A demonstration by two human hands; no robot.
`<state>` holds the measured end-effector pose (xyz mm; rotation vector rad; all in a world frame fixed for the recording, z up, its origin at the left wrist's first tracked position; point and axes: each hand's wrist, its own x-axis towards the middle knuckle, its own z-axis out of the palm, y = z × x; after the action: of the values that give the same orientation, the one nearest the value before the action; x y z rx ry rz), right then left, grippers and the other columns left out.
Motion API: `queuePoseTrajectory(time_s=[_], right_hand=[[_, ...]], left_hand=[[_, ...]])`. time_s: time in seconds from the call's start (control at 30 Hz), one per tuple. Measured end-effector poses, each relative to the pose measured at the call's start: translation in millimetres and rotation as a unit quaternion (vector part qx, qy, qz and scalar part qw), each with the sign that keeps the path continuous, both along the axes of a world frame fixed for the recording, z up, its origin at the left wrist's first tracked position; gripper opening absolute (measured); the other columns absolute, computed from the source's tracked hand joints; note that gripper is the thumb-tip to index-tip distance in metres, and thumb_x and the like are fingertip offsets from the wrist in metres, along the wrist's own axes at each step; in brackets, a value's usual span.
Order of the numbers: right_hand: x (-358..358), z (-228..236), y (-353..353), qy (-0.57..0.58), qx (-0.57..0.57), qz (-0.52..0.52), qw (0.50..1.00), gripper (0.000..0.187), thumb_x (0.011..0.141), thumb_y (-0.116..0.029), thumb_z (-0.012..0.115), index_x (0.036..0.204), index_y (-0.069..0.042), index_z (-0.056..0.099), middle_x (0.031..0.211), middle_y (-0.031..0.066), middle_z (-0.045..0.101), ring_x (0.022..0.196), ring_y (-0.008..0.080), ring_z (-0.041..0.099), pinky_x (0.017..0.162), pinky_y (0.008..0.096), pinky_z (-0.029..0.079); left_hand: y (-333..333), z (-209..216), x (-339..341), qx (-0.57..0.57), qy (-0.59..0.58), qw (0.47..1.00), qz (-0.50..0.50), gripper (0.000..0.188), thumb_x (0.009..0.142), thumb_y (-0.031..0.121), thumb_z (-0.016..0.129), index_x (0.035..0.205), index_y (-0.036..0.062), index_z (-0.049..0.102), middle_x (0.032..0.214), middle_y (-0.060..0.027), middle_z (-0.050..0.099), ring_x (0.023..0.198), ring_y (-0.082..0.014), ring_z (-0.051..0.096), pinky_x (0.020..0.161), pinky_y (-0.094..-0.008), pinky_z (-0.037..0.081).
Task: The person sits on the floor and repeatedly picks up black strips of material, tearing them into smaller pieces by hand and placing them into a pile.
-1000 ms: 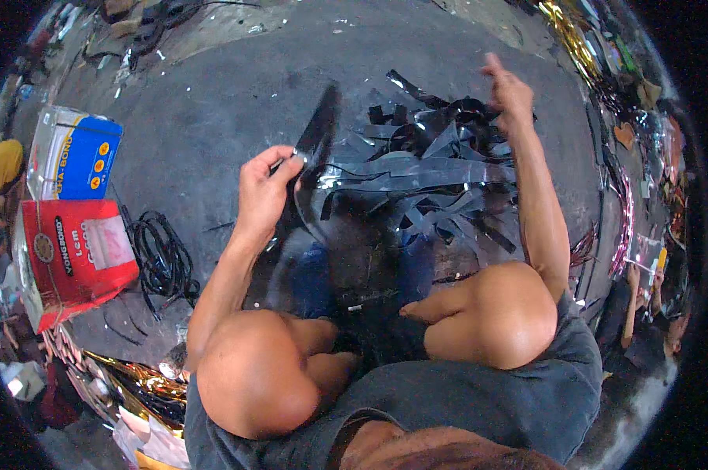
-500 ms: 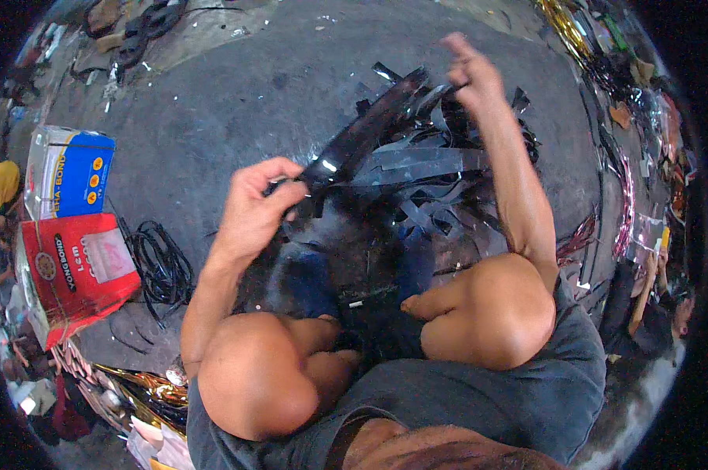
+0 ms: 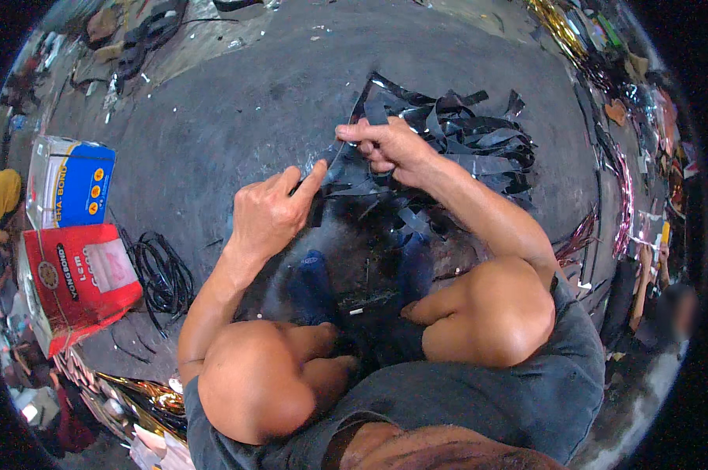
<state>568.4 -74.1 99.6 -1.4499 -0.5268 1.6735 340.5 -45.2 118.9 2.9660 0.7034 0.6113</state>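
A black shiny strip (image 3: 362, 103) runs between my two hands, seen nearly edge-on, and bends over at its far end toward a heap of black strips (image 3: 487, 145). My right hand (image 3: 397, 149) pinches it between thumb and fingers at the left edge of the heap. Nearer to me and to the left, my left hand (image 3: 271, 210) is closed at the strip's near end, its index finger stretched along it. Its palm side is hidden. The heap lies tangled on the grey floor beyond my feet.
A red box (image 3: 79, 278) and a blue and white box (image 3: 76, 184) stand at the left. Beside them lies a coil of black cord (image 3: 162, 270). Gold tinsel (image 3: 561, 31), pink tinsel (image 3: 624, 204) and scraps line the right side. Another person's arm (image 3: 642, 282) shows at the far right.
My right hand has come back toward me and to the left, from beyond the heap to close by my left hand. The strip has turned from broad to edge-on.
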Motion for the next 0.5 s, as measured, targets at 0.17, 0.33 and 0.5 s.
queuePoseTrajectory(time_s=[0.17,0.33,0.5], right_hand=[[25.0,11.9,3.8,0.074,0.018,-0.083,0.994,0.025,0.085,-0.022,0.065,0.101,-0.002,0.068,0.069,-0.0034,0.048,0.045,0.0021,0.031,0.038,0.0182,0.023],[47.8,17.1,2.6,-0.007,0.05,-0.089,0.995,0.027,0.088,-0.022,0.063,0.105,-0.002,0.067,0.078,0.0002,0.057,0.047,0.0026,0.033,0.039,0.0179,0.023],[62.0,10.6,2.9,-0.016,0.063,-0.08,0.995,0.023,0.086,-0.023,0.068,0.098,-0.004,0.07,0.081,0.0031,0.066,0.048,0.0036,0.038,0.04,0.0191,0.026]], left_hand=[[5.4,-6.1,-14.9,0.08,0.035,0.996,-0.001,0.043,0.075,0.014,0.062,0.117,0.0151,0.065,0.068,0.0006,0.045,0.054,-0.0113,0.053,0.046,-0.0266,0.044],[15.2,-12.3,-27.2,0.142,0.045,0.988,0.046,0.048,0.072,0.015,0.062,0.12,0.0175,0.064,0.068,0.0015,0.044,0.053,-0.0099,0.051,0.046,-0.0246,0.043],[33.3,-21.9,-43.5,0.134,0.061,0.981,0.123,0.042,0.079,0.017,0.065,0.121,0.0187,0.063,0.072,0.0009,0.048,0.057,-0.0122,0.056,0.046,-0.0264,0.045]])
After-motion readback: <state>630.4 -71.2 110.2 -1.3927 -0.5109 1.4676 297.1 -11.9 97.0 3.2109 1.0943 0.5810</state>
